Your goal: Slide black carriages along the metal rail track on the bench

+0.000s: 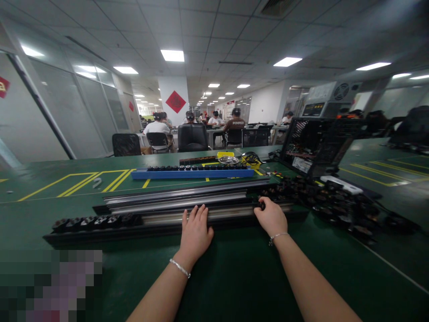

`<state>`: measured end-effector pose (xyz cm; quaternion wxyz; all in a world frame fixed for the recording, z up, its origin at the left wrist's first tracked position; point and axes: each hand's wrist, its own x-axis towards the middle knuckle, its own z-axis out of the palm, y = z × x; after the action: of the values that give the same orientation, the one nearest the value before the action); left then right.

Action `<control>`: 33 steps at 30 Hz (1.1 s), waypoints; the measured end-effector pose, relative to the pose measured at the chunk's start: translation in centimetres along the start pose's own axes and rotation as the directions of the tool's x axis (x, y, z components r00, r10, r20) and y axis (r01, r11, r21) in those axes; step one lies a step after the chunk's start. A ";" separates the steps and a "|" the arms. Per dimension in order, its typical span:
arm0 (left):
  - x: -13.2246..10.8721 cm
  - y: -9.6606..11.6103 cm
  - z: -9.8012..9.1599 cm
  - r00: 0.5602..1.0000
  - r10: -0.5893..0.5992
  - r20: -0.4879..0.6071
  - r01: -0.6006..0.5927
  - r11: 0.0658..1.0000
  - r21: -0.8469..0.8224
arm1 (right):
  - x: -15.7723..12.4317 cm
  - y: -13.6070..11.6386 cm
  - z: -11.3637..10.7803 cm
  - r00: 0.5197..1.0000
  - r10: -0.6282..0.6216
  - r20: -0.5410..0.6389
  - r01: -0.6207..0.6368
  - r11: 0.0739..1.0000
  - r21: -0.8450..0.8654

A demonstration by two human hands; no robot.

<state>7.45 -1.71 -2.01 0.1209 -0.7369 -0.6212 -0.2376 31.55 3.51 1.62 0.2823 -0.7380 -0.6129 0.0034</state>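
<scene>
A long black rail with a shiny metal channel lies crosswise in front of me. Several small black parts sit in a row at its left end. Fingers stretched out, my left hand rests on the near edge of this rail at its middle, holding nothing. Farther right, my right hand pinches a small black part at the rail; the fingers partly hide it. Two more metal-lined rails lie just behind.
A heap of black parts spreads over the right side of the green table. Behind the rails stand a blue rail filled with black parts and an opened computer case. People sit at tables in the background.
</scene>
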 end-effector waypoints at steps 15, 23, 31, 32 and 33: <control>0.1 0.0 -0.3 1.000 -0.008 0.019 0.007 1.000 0.015 | -0.5 1.9 1.9 0.978 -0.093 -0.188 0.097 0.995 0.012; 0.0 0.0 -0.2 1.000 -0.008 0.012 0.008 1.000 0.003 | -0.2 2.4 1.9 0.977 -0.048 -0.209 0.042 0.999 -0.032; 0.1 0.0 -0.2 1.000 -0.010 0.009 0.010 1.000 0.001 | 0.0 2.7 1.9 0.979 -0.037 -0.201 0.033 0.999 -0.026; 0.1 0.0 -0.3 1.000 -0.010 0.010 0.010 1.000 0.000 | 0.0 2.7 1.8 0.979 -0.038 -0.202 0.033 0.999 -0.027; 0.1 0.0 -0.3 1.000 -0.011 0.011 0.011 1.000 0.000 | 0.0 2.8 1.8 0.978 -0.038 -0.204 0.033 0.999 -0.029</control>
<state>7.45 -1.79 -1.72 0.1161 -0.7349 -0.6257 -0.2342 33.45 4.04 -1.04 0.3346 -0.7268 -0.5937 -0.0854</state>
